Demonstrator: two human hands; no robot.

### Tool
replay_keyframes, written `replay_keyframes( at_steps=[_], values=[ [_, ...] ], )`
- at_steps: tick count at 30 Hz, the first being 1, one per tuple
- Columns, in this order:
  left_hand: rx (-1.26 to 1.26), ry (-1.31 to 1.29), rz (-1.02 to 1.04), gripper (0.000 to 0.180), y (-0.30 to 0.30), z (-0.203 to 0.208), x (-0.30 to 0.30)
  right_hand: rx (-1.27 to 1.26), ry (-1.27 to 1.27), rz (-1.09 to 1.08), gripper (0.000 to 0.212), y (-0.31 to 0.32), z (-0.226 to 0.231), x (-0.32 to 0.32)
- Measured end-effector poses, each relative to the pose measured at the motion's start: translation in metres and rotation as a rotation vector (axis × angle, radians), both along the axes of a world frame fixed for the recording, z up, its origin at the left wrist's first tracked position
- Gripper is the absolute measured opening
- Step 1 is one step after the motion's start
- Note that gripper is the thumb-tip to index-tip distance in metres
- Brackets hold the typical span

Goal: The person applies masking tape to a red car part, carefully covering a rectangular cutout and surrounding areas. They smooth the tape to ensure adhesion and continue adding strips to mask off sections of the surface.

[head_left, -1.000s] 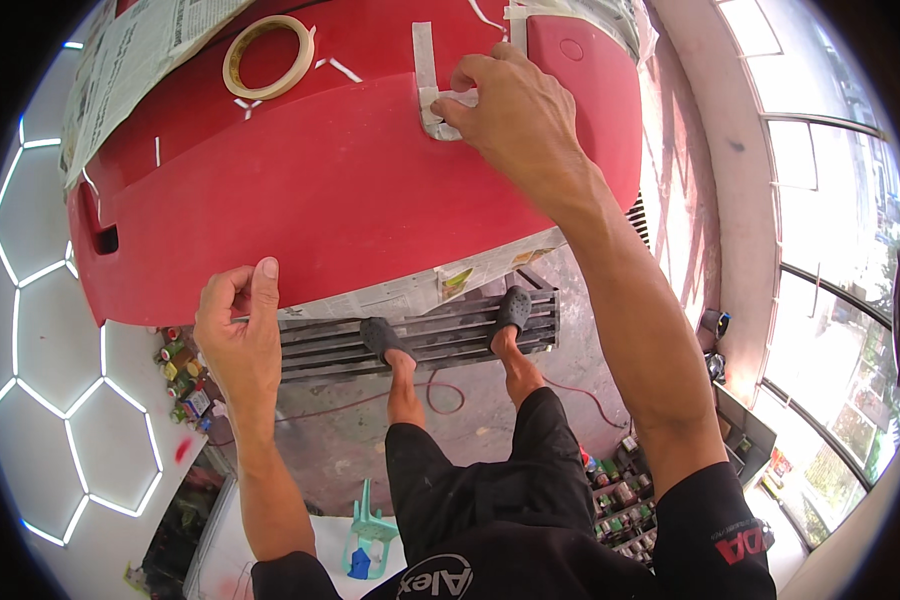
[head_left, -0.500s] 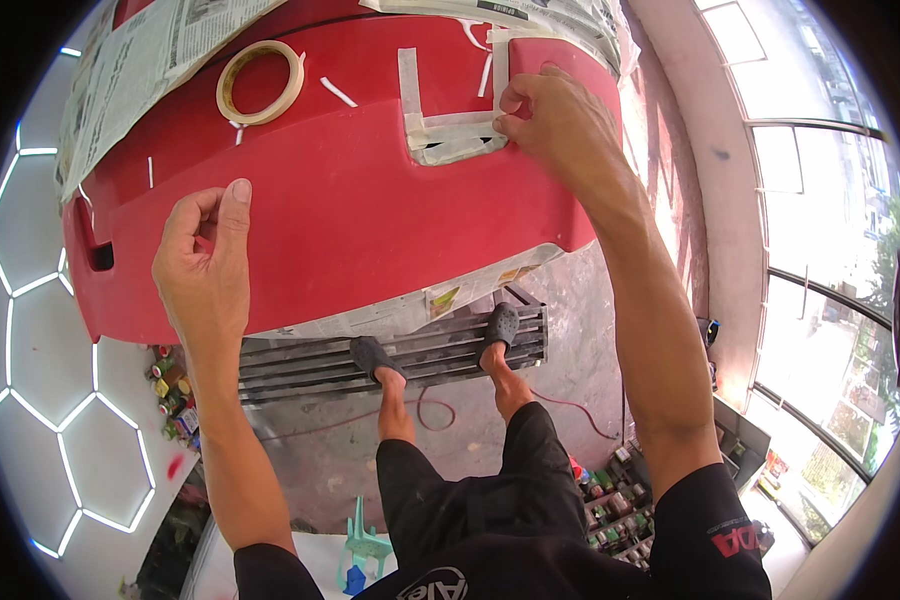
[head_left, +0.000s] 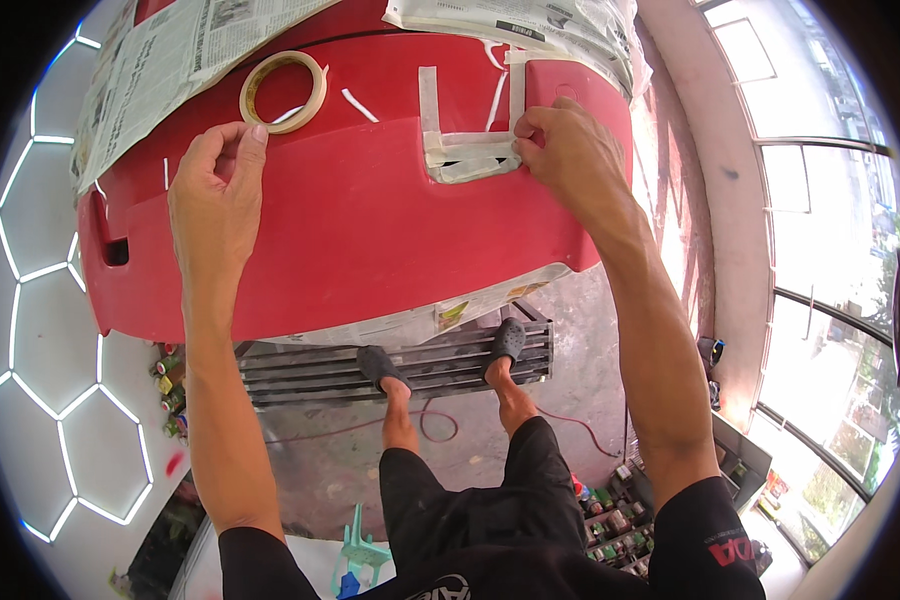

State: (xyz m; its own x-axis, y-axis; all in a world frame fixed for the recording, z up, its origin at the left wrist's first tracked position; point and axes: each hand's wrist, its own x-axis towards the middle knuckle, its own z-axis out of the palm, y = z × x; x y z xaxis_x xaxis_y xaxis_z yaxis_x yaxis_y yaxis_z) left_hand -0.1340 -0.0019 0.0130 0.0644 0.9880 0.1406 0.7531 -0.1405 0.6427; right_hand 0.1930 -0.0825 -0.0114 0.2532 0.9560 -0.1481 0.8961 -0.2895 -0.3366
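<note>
Right hand [head_left: 575, 150]: over the past 1 s, moved down to the lower end of the right-hand tape strip [head_left: 517, 85]; about the same spot as 0.5 s ago. Thumb and index bent close together at the tape; whether they pinch it or only press it, cannot tell.

Left hand [head_left: 215, 195]: raised from the lower edge of the red panel [head_left: 370, 230] to just below the tape roll [head_left: 316, 105]. Fingers loosely curled, thumb tip near the index; whether the tips meet, cannot tell. Nothing seen held; contact with the roll not clear.

Effect of the change, as judged: the right-hand strip now shows along most of its length, and both hands are at or near tape.

Tape, 3 strips in a U around the recess: the right-hand strip, a left-hand strip [head_left: 429, 100] and a cross strip [head_left: 470, 139] between their lower ends. Below the last, 1 taped patch [head_left: 475, 170] along the recess's bottom edge.

Tape roll: lying on the panel's upper part, left of the U. White mark [head_left: 360, 107], slanting, between roll and U.

Newspaper, 2 upper coverings: left sheet [head_left: 180, 80], right sheet [head_left: 550, 25]. A further newspaper edge [head_left: 400, 328] below the panel.

Underfoot: slatted stand [head_left: 450, 368], dark, bearing 2 grey clogs [head_left: 507, 340].

Floor: turquoise stool [head_left: 360, 545].
</note>
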Motion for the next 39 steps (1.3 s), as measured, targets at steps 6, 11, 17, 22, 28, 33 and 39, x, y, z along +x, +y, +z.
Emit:
replay_keyframes(
  at_steps=[6,11,17,22,28,33,39],
  values=[
    [0.119,0.187,-0.199,0.032,0.034,-0.022,0.013,0.042,-0.022,0.010,0.023,-0.001,-0.007,0.000],
    [0.157,0.312,-0.237,0.035,0.054,-0.037,0.009,0.082,0.313,-0.182,0.026,0.001,0.016,0.002],
    [0.089,0.429,-0.267,0.030,0.051,-0.029,0.020,0.088,-0.052,0.087,0.032,-0.018,0.010,0.013],
    [0.142,0.507,-0.308,0.025,0.045,-0.027,0.027,-0.003,-0.050,0.114,0.033,-0.018,0.006,0.002],
    [0.365,0.407,-0.315,0.019,0.047,-0.031,0.020,0.183,0.024,-0.023,0.031,-0.020,0.016,0.003],
    [0.368,0.046,-0.274,0.022,-0.032,-0.015,0.025,0.113,0.018,-0.010,0.033,-0.024,0.018,0.014],
    [0.232,-0.229,-0.254,0.027,-0.108,-0.019,0.019,0.027,-0.046,0.059,0.037,-0.012,0.002,0.002]
  ],
)
